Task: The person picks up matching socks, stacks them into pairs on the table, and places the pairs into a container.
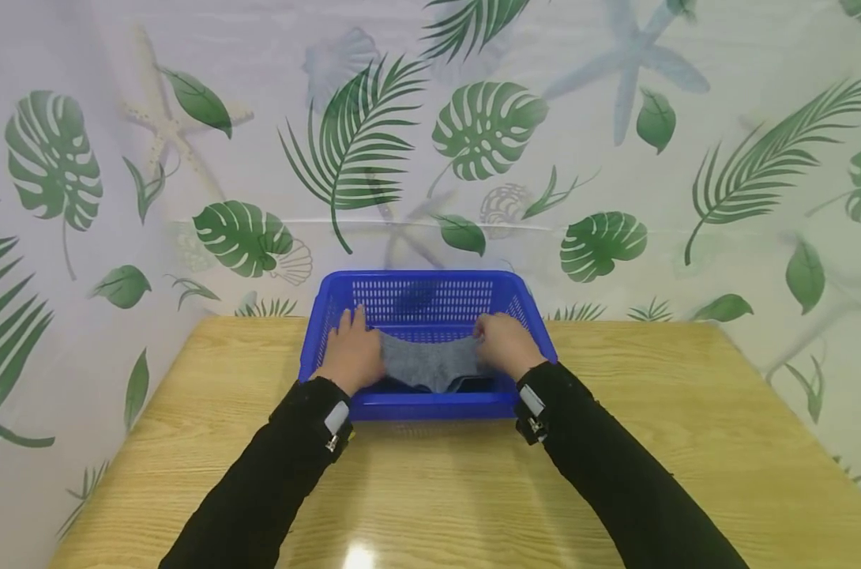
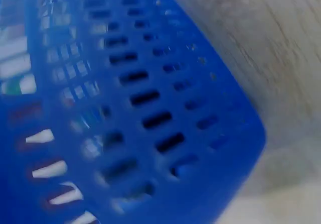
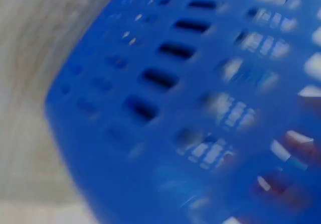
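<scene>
A grey knitted-looking cloth garment (image 1: 430, 363) spreads between both hands inside a blue plastic basket (image 1: 434, 407); its exact kind is unclear. At the garment's left end, my left hand (image 1: 352, 352) holds its edge, fingers pointing up toward the basket's far side. My right hand (image 1: 507, 344) pinches the top right corner with bent fingers. Dark fabric (image 1: 476, 385) shows beneath the grey piece. In the left wrist view, the basket's slotted wall (image 2: 125, 143) hides most of the hand. Another stretch of slotted wall (image 3: 115, 133) fills the right wrist view, which is blurred.
The basket stands on a light wooden table (image 1: 430, 490), close to its back edge. Behind it hangs a white backdrop (image 1: 416, 182) printed with green leaves, shells and starfish. Black sleeves (image 1: 260, 466) cover both forearms, and each wrist wears a strapped device (image 1: 336, 417).
</scene>
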Demonstrator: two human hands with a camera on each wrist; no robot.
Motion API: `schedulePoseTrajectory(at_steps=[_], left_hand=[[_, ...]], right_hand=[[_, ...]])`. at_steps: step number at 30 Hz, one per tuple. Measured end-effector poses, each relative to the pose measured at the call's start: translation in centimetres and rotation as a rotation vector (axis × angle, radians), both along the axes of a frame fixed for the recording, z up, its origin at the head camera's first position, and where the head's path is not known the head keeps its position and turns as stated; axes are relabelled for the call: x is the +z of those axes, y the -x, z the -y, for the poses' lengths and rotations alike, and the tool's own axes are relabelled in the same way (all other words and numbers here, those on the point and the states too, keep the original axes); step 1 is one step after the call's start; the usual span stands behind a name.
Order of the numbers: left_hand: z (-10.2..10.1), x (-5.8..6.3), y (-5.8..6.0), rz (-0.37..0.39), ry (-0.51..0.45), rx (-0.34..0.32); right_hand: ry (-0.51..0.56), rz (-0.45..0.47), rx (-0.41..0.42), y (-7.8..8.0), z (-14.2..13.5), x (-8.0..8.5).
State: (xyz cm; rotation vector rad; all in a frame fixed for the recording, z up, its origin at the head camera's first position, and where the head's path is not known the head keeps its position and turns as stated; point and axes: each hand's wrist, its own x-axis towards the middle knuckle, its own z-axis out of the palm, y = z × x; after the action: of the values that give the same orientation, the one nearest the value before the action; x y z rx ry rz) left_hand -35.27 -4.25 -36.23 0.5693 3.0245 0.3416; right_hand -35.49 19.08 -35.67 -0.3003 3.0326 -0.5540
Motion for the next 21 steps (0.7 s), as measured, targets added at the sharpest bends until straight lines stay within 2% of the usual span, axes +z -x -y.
schedulePoseTrajectory(at_steps=[2, 3, 5, 7, 9, 10, 15, 17, 21], left_hand=[[-0.8, -0.2, -0.4, 0.006, 0.035, -0.107], [-1.2, -0.2, -0.6, 0.054, 0.04, -0.163], [-1.6, -0.3, -0.8, 0.22, 0.03, -0.219], [-1.9, -0.4, -0.9, 0.401, 0.023, -0.203], [-2.0, -0.5, -1.0, 0.517, 0.017, -0.156], [-2.0, -0.6, -1.0, 0.55, 0.013, -0.135], [-1.9, -0.9, -0.8, 0.581, 0.009, -0.112], [-1.9, -0.9, -0.7, 0.575, 0.018, -0.127], [-2.2, -1.3, -0.7, 0.565, -0.026, -0.13]], right_hand=[[0.002, 0.024, 0.102, -0.3, 0.8, 0.1], [0.002, 0.058, 0.158, -0.4, 1.2, 0.1], [-0.006, 0.155, 0.246, -0.5, 1.7, -0.2], [-0.024, 0.239, 0.291, -0.5, 1.9, -0.6], [-0.047, 0.29, 0.317, -0.5, 1.7, -1.1], [-0.05, 0.315, 0.323, -0.5, 1.5, -1.3], [-0.06, 0.419, 0.329, -0.4, 0.5, -1.5], [-0.053, 0.465, 0.292, -0.6, 0.3, -1.4], [-0.039, 0.509, 0.249, -1.2, 0.2, -1.2]])
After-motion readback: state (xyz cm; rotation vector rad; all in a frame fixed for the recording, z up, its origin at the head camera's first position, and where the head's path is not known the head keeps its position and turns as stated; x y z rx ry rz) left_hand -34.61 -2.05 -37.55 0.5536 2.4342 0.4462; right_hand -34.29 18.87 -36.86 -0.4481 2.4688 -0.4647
